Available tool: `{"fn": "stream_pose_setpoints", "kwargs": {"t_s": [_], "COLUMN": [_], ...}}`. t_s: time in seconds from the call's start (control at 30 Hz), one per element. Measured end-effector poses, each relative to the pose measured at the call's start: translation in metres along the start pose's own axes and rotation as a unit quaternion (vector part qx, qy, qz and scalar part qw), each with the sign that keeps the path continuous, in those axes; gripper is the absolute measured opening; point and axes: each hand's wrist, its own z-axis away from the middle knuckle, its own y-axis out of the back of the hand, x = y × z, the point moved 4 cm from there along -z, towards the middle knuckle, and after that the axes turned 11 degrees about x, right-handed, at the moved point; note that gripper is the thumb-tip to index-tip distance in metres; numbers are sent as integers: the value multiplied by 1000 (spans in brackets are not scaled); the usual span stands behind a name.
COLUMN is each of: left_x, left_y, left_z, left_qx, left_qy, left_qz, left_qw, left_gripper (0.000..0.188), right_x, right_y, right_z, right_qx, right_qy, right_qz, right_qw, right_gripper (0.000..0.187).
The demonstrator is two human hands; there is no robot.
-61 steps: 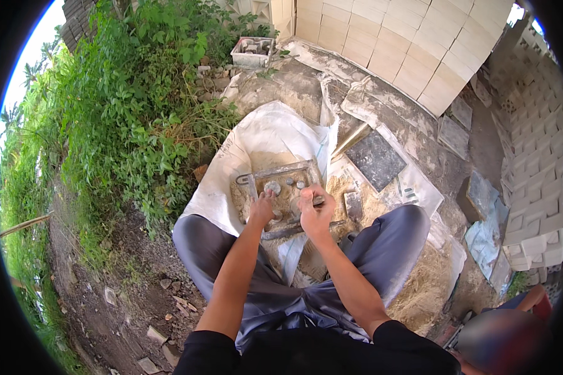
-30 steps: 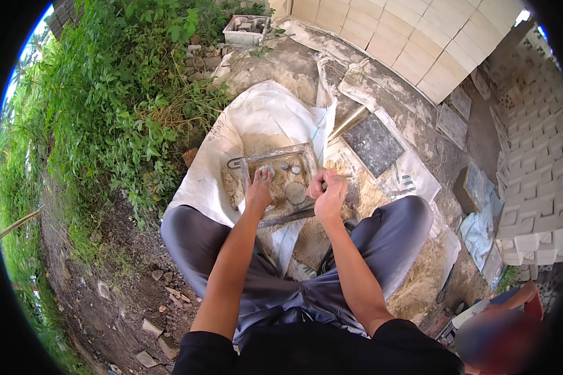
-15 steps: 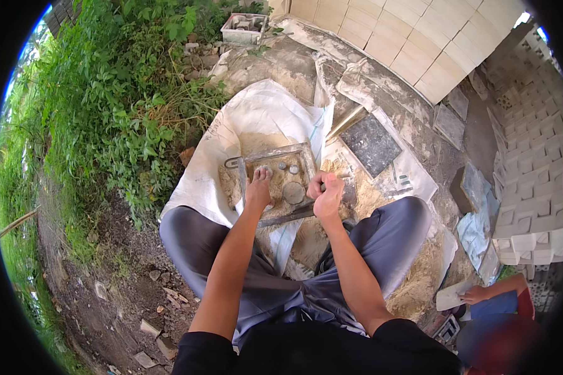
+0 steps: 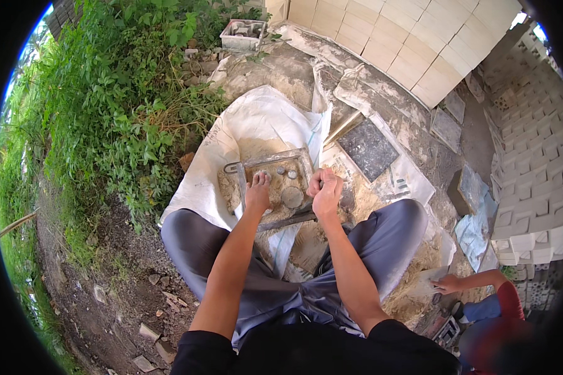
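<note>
A rectangular mould frame (image 4: pixel 306 164) with dark, dusty sides lies on sand over a white woven sack (image 4: pixel 256 106) between my knees. Inside it, my left hand (image 4: pixel 257 192) points its fingers down onto the sandy bed, fingertips slightly apart. Beside those fingers sit two small grey discs (image 4: pixel 281 170) (image 4: pixel 292 174) and a larger round grey disc (image 4: pixel 293 197). My right hand (image 4: pixel 326 192) is closed in a fist at the frame's right side. What it grips is hidden by the fingers.
A dark square board (image 4: pixel 368 150) lies right of the frame. Pale blocks (image 4: pixel 406 44) are stacked behind, more tiles (image 4: pixel 525 156) at right. A co-worker's hand (image 4: pixel 447 284) holds a flat slab (image 4: pixel 424 282) at lower right. Plants (image 4: pixel 125 94) grow at left; a crate (image 4: pixel 243 34) stands far back.
The co-worker's hand and slab have moved left, toward my right knee. My right fist has turned slightly; my left hand stays in nearly the same spot within the frame.
</note>
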Motion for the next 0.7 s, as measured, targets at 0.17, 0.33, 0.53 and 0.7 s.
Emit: {"fn": "stream_pose_setpoints", "kwargs": {"t_s": [0.17,0.33,0.53,0.7], "left_x": [-5,-7,-10,-8], "left_y": [2,-8,-9,-2], "left_z": [3,0,0,-1], "left_qx": [20,29,18,29], "left_qy": [-15,-22,-8,-32], "left_qz": [20,16,10,13], "left_qw": [999,999,1000,999], "left_gripper": [111,111,112,106], "right_x": [-33,-38,0,-44], "right_y": [-10,-7,-11,-22], "right_z": [7,0,0,4], "right_qx": [56,24,58,55], "right_qy": [27,24,8,-15], "right_qz": [6,35,44,-1], "right_qw": [998,999,997,998], "right_gripper": [54,56,49,49]}}
